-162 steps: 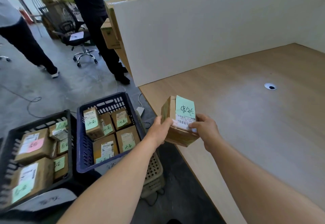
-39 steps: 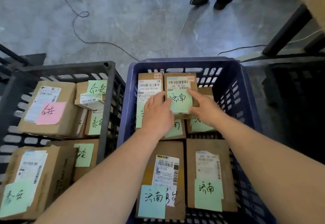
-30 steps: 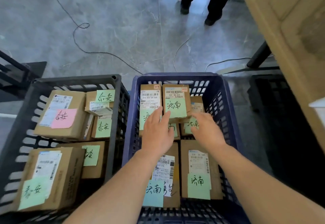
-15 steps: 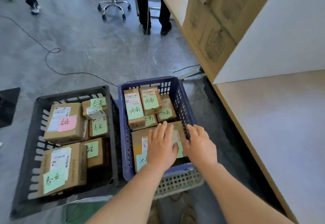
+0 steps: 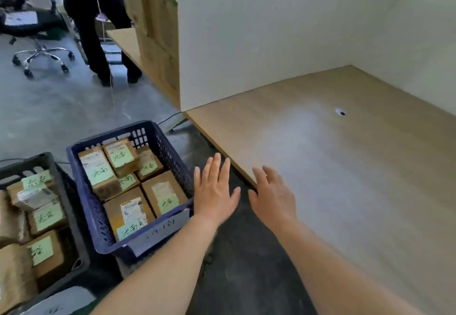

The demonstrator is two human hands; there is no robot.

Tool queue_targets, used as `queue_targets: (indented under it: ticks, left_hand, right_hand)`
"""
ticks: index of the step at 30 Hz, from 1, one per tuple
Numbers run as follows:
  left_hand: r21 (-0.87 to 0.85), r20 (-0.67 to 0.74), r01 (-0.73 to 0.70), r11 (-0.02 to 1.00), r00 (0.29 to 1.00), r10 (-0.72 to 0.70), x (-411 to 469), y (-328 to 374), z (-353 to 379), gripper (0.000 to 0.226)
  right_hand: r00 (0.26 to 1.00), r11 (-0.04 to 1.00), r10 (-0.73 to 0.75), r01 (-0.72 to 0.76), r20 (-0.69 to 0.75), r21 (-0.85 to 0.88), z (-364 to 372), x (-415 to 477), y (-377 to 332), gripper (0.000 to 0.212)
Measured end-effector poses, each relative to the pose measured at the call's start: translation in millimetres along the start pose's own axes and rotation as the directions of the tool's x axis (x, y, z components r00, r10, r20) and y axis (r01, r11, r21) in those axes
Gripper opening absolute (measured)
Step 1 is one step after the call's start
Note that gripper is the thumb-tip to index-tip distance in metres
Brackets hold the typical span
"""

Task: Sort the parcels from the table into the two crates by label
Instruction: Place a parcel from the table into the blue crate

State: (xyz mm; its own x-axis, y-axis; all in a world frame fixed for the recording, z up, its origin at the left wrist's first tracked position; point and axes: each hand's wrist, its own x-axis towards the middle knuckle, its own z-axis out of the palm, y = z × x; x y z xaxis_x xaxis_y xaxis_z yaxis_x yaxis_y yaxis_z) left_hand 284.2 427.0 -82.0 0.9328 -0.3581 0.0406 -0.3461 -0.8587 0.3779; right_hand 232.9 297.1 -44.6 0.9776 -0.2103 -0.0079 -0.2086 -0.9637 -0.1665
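Blue crate (image 5: 172,161): on the floor, left of the table (image 5: 345,191) and just beside its near-left edge. It holds at least six brown cardboard parcels (image 5: 98,169), tops up and packed close. Each visible green note is handwritten 济南. Several also carry white printed barcode labels, with print too small to read. A white paper tag (image 5: 160,230) on the crate's near wall bears handwriting that is blurred.

Black crate (image 5: 37,162): on the floor, touching the blue crate's left side. It holds more brown parcels (image 5: 47,218) with green notes; the writing may read 泰安, but blur leaves this uncertain.

Left hand (image 5: 214,191): palm down, fingers straight and spread, grasping nothing. It hovers just right of the blue crate's right wall, over the dark floor.

Right hand (image 5: 274,196): palm down, fingers loosely extended, grasping nothing. It is over the table's near-left edge.

Table: pale wood top with a small round cable hole (image 5: 340,112) toward the far right. A white partition (image 5: 246,43) stands along its far side.

Beyond: stacked cardboard cartons (image 5: 158,30) behind the partition's left end; a person in dark clothing (image 5: 93,18) standing far left; a black office chair (image 5: 32,25) on the grey floor.
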Motion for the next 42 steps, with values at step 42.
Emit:
queue_targets:
  ticks: [42]
  left_hand:
    - [-0.088,0.470,-0.877,0.473,0.382,0.795,-261.3,585.5,225.2,0.084]
  right_hand:
    - [0.343,0.402,0.856,-0.912,-0.388,0.080,-47.5,-478.2,495.8,0.056]
